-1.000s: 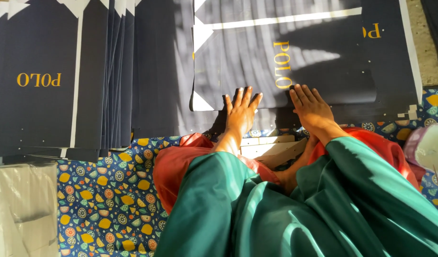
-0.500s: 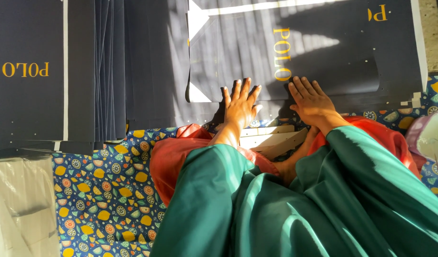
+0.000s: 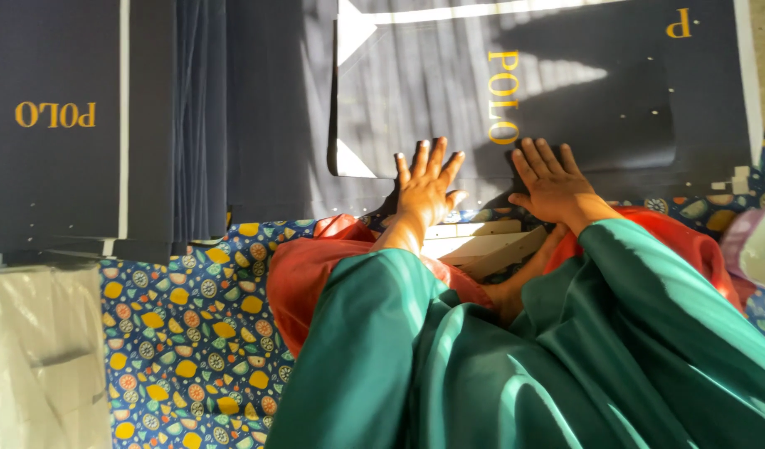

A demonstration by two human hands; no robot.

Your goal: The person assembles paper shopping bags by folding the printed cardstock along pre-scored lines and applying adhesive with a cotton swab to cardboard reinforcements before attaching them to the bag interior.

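Both hands have barely shifted since half a second ago, though the view has slid a little so the dark sheets sit further left and the left stack's gold lettering shows lower in frame; the left hand [image 3: 426, 185] lies flat, fingers spread wide, palm down on the near edge of the navy sheet [image 3: 565, 91], holding nothing, only pressing; the right hand [image 3: 552, 183] lies just beside it, also flat and spread, pressing the same sheet below its gold lettering; the two hands are near each other but apart; the sheet lies straight ahead of the person, flat on the floor, with a folded panel whose white underside shows as small triangles at its left corners; sunlight falls in bands across it; under the wrists, a pale wooden board [image 3: 482, 245] sits between the sheet's near edge and the person's lap; green sleeves [image 3: 615, 333] and an orange-red garment [image 3: 316, 266] fill the lower frame; to the left, a stack [image 3: 58, 125] of like navy sheets lies well apart from the hands, with more sheets fanned between it and the pressed one; all rest on a blue patterned cloth [image 3: 191, 333] with yellow and orange motifs; a pale plastic sheet [image 3: 41, 357] covers the lower left corner.
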